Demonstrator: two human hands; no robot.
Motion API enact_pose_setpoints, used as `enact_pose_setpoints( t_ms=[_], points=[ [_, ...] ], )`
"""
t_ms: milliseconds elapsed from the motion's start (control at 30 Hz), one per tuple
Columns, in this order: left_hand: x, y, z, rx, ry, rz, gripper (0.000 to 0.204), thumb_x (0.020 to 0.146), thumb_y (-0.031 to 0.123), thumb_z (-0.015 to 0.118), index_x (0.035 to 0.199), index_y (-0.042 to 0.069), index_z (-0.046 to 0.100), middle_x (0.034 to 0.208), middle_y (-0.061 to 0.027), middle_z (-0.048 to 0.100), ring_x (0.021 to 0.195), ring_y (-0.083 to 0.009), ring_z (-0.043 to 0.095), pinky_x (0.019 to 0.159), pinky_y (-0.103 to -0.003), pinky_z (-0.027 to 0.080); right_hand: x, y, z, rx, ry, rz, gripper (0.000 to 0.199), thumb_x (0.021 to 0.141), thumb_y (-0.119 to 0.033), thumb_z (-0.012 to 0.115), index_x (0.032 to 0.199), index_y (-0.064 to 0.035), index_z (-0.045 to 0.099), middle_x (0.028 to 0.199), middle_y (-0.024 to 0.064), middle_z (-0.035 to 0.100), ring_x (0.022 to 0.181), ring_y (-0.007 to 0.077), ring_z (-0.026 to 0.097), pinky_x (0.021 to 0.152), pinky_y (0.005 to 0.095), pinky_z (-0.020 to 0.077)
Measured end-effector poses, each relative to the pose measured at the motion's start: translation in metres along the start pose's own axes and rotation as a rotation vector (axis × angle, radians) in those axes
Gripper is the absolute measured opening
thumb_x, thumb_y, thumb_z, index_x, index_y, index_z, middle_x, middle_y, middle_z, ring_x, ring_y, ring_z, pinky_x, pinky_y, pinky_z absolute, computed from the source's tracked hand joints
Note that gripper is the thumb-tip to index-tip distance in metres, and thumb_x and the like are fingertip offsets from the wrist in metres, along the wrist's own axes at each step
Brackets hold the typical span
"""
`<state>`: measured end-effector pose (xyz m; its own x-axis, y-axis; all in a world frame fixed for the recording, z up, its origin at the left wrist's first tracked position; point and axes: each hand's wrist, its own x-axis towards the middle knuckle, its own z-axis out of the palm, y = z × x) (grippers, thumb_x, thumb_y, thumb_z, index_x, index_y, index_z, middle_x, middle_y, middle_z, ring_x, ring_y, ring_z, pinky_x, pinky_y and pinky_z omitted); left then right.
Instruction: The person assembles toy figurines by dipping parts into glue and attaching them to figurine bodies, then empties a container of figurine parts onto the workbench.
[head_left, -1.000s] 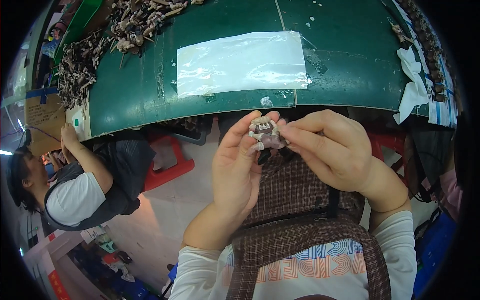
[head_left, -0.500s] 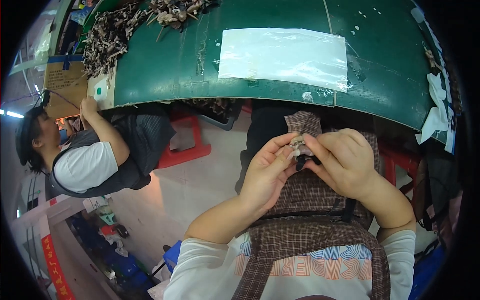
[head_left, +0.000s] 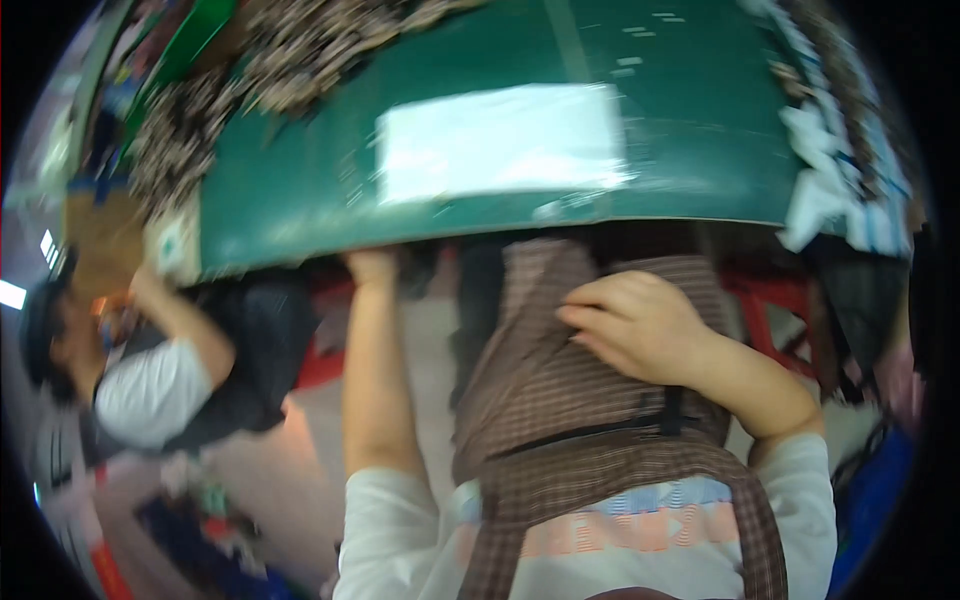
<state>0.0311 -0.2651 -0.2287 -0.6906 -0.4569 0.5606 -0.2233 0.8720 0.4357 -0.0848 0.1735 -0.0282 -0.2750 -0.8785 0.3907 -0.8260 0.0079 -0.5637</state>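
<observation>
My left hand (head_left: 372, 264) is stretched forward at the table's front edge, with its fingers out of sight beneath the edge. Whether it holds anything is hidden. Over my lap, my right hand (head_left: 640, 325) is closed, its fingers bent and drawn together. No object shows at its fingertips. Just under it lies the brown checked apron (head_left: 530, 400). The small beige and dark figure-like piece is not visible now. The whole picture is smeared by motion.
A green table (head_left: 700, 170) spans the front, with a white sheet (head_left: 500, 140) on it. Piles of small beige and dark pieces (head_left: 310, 50) lie at the far left. A person (head_left: 150, 370) sits at left. Crumpled white material (head_left: 815, 185) hangs at the right end.
My hands have parted. The left has gone forward and left to the table edge; the right stays over my lap. The small piece between them has gone from sight. The view has shifted.
</observation>
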Motion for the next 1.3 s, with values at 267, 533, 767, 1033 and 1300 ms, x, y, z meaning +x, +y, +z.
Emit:
enact_pose_setpoints(
  t_ms=[267,533,767,1033,1300],
  points=[
    [0.025,0.086,0.018,0.470,-0.374,0.373,0.035,0.087,0.029,0.059,0.115,0.008,0.065,0.113,-0.0152,0.065,0.104,-0.0390,0.059,0.092,-0.049,0.045,-0.045,0.103,-0.132,-0.767,0.513,0.381,0.017,0.083,-0.009,0.063,0.099,-0.0070,0.068,0.094,0.0088,0.067,0.083,0.0279,0.064,0.077,0.0396,0.0510],
    [0.015,0.186,-0.010,0.376,-0.692,0.006,0.028,0.088,0.025,0.061,0.107,0.005,0.066,0.102,-0.0209,0.066,0.092,-0.0411,0.063,0.078,-0.050,0.051,-0.070,0.199,-0.217,-0.861,0.233,0.823,0.023,0.087,-0.009,0.052,0.099,-0.0029,0.071,0.097,0.0163,0.067,0.095,0.0360,0.063,0.088,0.0450,0.0496],
    [0.031,0.309,-0.104,0.209,-0.880,-0.019,0.018,0.088,0.024,0.066,0.088,0.006,0.066,0.079,-0.0155,0.066,0.078,-0.0346,0.064,0.069,-0.045,0.050,0.044,0.164,-0.160,-0.674,-0.078,0.636,0.021,0.085,-0.013,0.055,0.097,-0.0060,0.072,0.101,0.0148,0.067,0.093,0.0337,0.065,0.080,0.0441,0.0524],
    [0.114,0.386,-0.029,-0.253,-0.671,0.377,0.028,0.083,0.008,0.068,0.110,0.004,0.060,0.111,-0.0164,0.061,0.105,-0.0352,0.058,0.088,-0.040,0.047,0.155,0.295,-0.145,-0.754,0.293,0.662,0.024,0.086,-0.025,0.065,0.097,-0.0064,0.074,0.099,0.0168,0.071,0.098,0.0334,0.068,0.084,0.0438,0.0551],
    [0.202,0.369,0.042,-0.219,-0.845,0.449,0.059,0.079,0.000,0.071,0.134,0.007,0.052,0.126,-0.0143,0.056,0.113,-0.0307,0.057,0.100,-0.038,0.047,0.118,0.261,-0.172,-0.600,-0.019,0.791,0.038,0.079,-0.039,0.074,0.093,-0.0034,0.074,0.088,0.0159,0.072,0.081,0.0299,0.071,0.073,0.0423,0.0560]
  ],
)
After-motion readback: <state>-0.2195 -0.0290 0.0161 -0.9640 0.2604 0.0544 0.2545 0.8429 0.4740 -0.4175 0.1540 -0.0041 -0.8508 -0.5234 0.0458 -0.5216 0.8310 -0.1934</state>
